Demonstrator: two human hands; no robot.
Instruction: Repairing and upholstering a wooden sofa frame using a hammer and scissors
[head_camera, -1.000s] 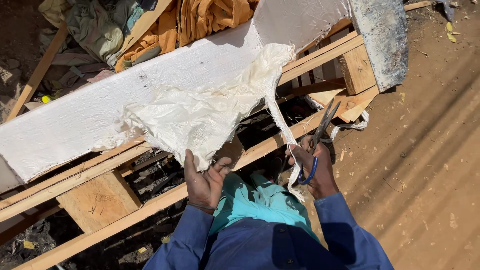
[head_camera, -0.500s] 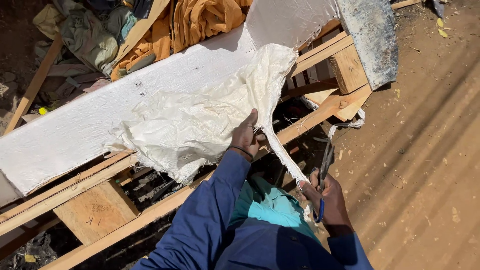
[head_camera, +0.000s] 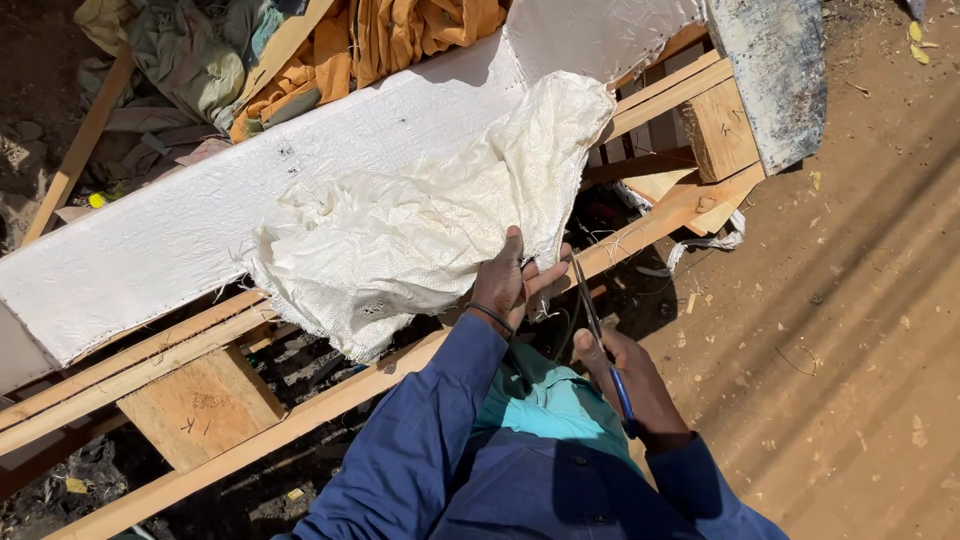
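Cutting sacking at the frame's front rail

Your left hand (head_camera: 512, 283) pinches the limp, light sacking (head_camera: 420, 225) at its edge; your right hand (head_camera: 630, 385) grips scissors (head_camera: 592, 322).

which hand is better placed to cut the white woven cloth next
Right, probably: the right hand holds the blue-handled scissors, tips near the cloth's edge. The left hand grips the white woven cloth.

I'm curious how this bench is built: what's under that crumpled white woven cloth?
The white woven cloth lies over a long white panel on a wooden frame. The left hand grips its edge; the right hand holds scissors. The panel beneath the cloth is hidden.
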